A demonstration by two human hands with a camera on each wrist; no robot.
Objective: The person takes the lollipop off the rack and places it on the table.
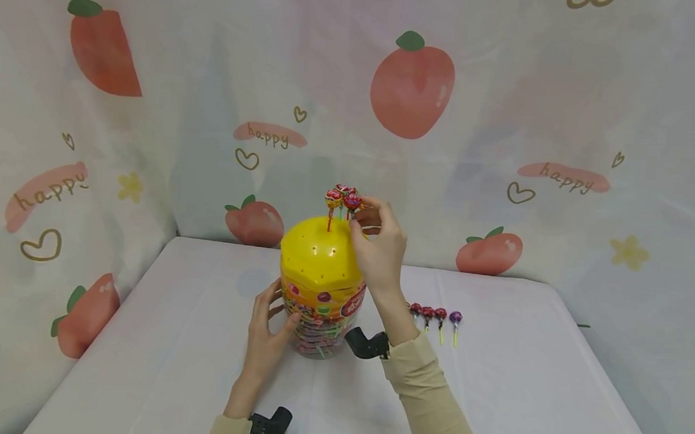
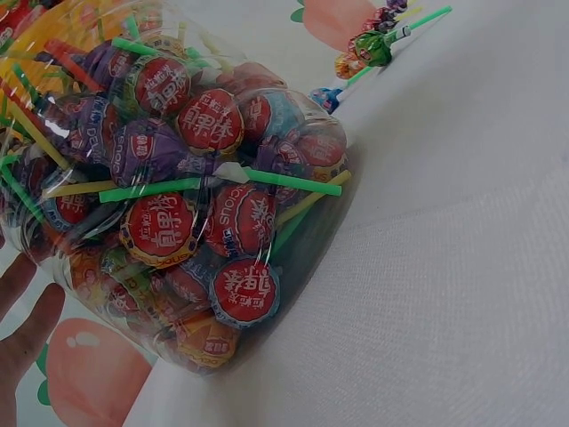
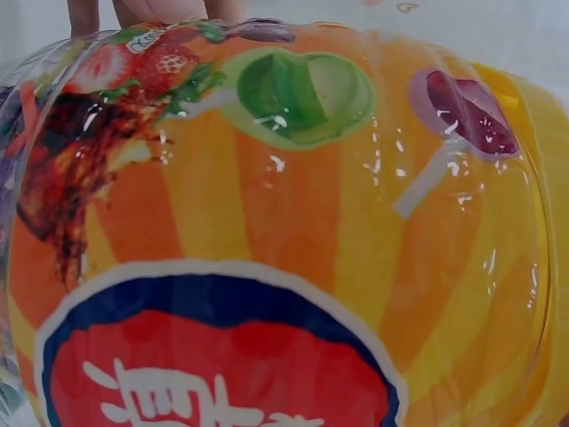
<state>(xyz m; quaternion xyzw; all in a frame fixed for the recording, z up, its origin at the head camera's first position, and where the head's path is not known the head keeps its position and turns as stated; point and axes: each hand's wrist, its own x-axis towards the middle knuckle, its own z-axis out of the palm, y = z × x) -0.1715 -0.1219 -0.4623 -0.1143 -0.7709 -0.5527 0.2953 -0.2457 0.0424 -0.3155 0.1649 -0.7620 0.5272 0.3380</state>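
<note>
A clear plastic candy jar [image 1: 317, 325] with a domed yellow lid [image 1: 315, 255] stands on the table, and wrapped lollipops [image 2: 164, 227] fill its lower part. My left hand [image 1: 269, 332] holds the jar's left side, thumb in front and fingers around the side. Several lollipops [image 1: 333, 198] stand upright in the top of the lid, which has small holes. At their right, my right hand [image 1: 378, 242] pinches a red-wrapped lollipop [image 1: 352, 201] between thumb and fingers. Its stick's lower end is hidden by the hand. The right wrist view shows mostly the jar's orange label [image 3: 293, 205].
To the right of the jar, several loose lollipops [image 1: 440, 313] lie in a row on the white-covered table [image 1: 522, 387], partly behind my right arm. A printed cloth backdrop [image 1: 345, 64] rises behind the table and along its sides.
</note>
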